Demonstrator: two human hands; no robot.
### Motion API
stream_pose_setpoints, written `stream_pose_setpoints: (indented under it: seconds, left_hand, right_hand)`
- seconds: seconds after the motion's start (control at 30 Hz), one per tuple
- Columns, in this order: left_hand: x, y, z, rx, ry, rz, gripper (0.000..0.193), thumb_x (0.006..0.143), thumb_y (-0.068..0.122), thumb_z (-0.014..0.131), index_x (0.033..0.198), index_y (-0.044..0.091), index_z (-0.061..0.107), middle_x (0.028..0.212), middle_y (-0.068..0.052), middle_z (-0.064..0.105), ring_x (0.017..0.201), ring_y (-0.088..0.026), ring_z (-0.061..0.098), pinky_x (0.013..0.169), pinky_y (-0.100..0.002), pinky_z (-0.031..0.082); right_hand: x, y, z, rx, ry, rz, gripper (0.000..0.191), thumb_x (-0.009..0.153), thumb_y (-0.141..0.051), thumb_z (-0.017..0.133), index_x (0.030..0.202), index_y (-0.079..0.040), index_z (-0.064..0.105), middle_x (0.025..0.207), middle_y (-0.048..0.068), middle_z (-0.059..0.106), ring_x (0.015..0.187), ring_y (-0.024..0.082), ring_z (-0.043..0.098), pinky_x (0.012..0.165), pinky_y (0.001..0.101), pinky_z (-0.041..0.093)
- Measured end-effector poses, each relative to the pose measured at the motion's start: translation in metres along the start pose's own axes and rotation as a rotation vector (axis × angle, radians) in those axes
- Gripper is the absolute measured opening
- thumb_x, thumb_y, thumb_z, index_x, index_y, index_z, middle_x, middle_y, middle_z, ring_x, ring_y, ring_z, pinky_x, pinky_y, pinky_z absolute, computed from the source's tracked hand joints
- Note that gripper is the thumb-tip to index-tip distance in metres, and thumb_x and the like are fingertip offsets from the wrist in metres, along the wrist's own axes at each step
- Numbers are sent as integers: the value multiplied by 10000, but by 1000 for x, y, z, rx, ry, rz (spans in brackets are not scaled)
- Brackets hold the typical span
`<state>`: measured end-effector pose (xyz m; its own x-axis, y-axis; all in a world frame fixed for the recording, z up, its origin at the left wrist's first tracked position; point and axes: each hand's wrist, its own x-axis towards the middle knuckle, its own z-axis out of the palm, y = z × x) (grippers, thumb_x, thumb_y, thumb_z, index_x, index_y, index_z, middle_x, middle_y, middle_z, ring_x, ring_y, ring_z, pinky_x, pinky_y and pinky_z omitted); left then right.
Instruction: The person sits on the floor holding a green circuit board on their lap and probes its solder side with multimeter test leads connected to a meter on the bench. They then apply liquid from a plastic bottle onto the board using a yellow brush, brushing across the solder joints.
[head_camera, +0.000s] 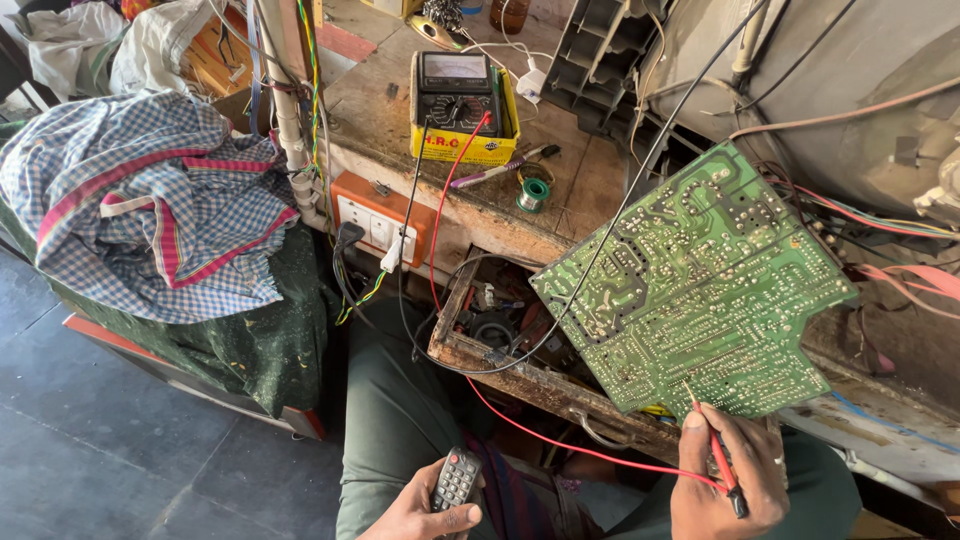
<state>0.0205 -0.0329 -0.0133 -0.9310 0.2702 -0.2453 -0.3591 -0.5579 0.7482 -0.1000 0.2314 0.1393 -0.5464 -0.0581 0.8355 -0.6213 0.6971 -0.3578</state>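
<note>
- So, right hand (728, 482) pinches a red probe (712, 440), tip on the green circuit board (700, 285) near its lower edge.
- Left hand (425, 510) grips a remote (456, 479); meter (457, 100) waits at the workbench's back edge.

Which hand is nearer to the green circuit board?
Right. The right hand sits just under the green circuit board, holding a red probe against its lower edge. The left hand is lower and off to the left, holding a black remote.

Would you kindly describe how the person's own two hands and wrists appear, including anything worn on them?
Both the left hand and the right hand are bare: no gloves and no sleeves reach the visible wrists. No watch or bracelet shows. A small pale glint on a right finger might be a ring, but it is too small to tell.
</note>
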Motion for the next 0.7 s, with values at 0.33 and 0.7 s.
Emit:
stream_pose_setpoints:
  seconds: [0.33,0.7]
  left_hand:
    - [-1,0,2,16,64,-62,476,850,169,831,1227,41,570,709,16,564,578,-82,584,530,-236,459]
    - [-5,1,8,-7,30,7,438,825,141,840,1137,14,560,690,-6,574,566,-98,581,517,-264,474]
  right_hand:
    - [-1,1,1,-9,22,30,103,1009,23,760,1111,9,750,1032,108,727,1016,221,712,1047,356,559]
    - [10,-10,-1,-61,25,-35,138,965,56,738,1100,24,733,1052,115,728,955,237,696,946,363,554]
